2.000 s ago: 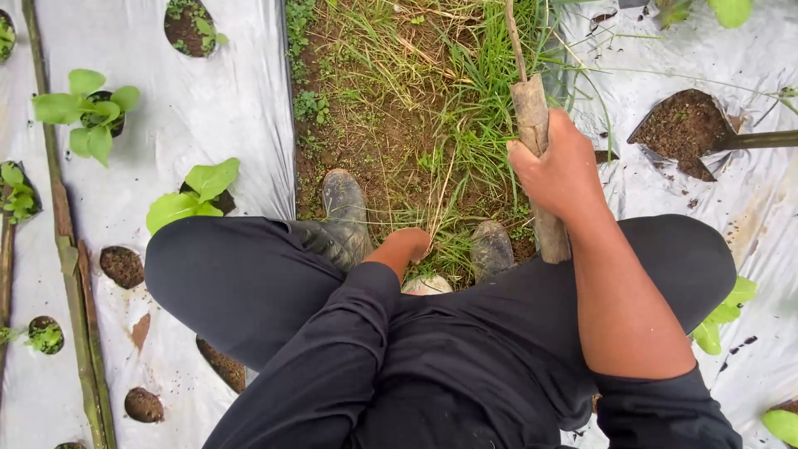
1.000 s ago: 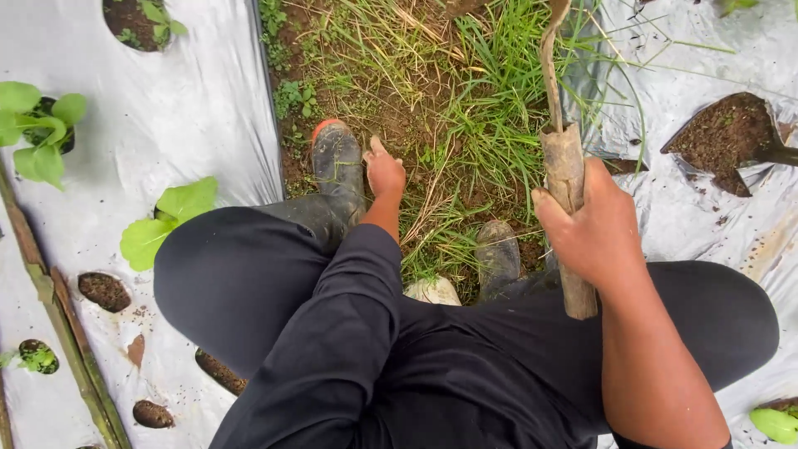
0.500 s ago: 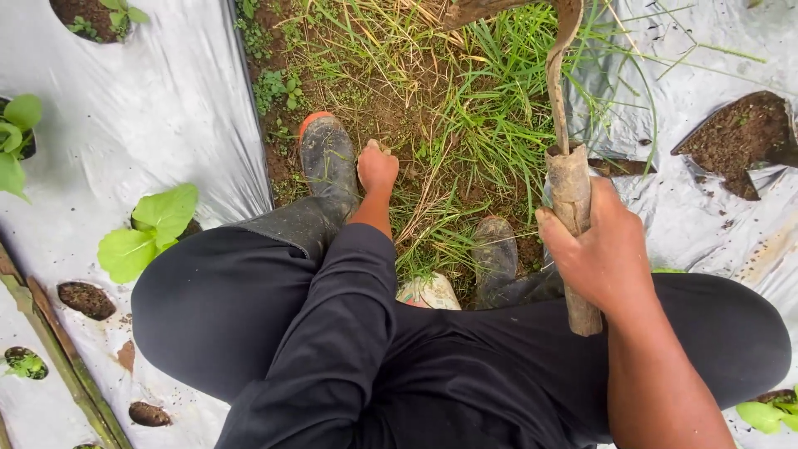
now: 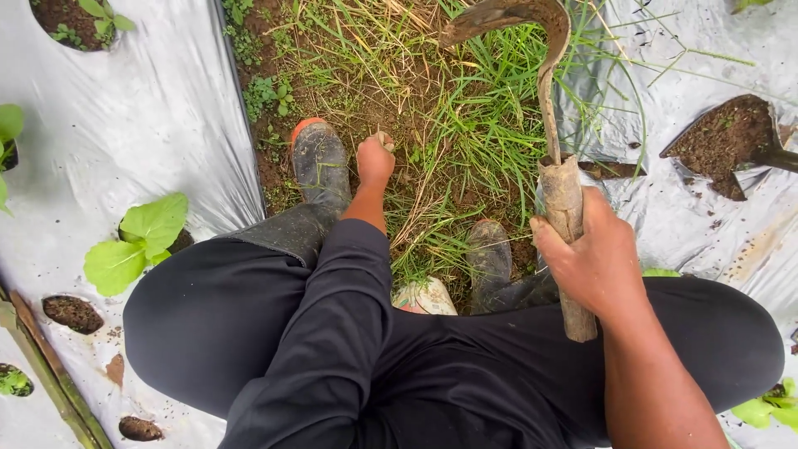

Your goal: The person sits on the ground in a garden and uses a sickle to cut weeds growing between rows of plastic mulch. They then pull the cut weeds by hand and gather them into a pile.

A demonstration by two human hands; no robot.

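Observation:
I squat over a grassy furrow between two beds covered in silver plastic. My right hand (image 4: 592, 262) grips the wooden handle of a sickle (image 4: 555, 133); its curved, muddy blade arches over the tall grass (image 4: 482, 125) at the top. My left hand (image 4: 375, 160) reaches forward to the ground beside my left rubber boot (image 4: 320, 166), fingers closed on grass stems. My right boot (image 4: 490, 254) stands in the grass below the sickle handle.
Silver plastic mulch (image 4: 150, 125) lies on both sides, with round planting holes and leafy green seedlings (image 4: 133, 241). A torn flap with dark soil (image 4: 719, 141) shows at right. A bamboo pole (image 4: 41, 366) runs along the lower left. A pale object (image 4: 426, 297) lies between my knees.
My left hand has come out from between my knees and reached forward to the grass beside the left boot. The sickle's curved blade has come into view at the top.

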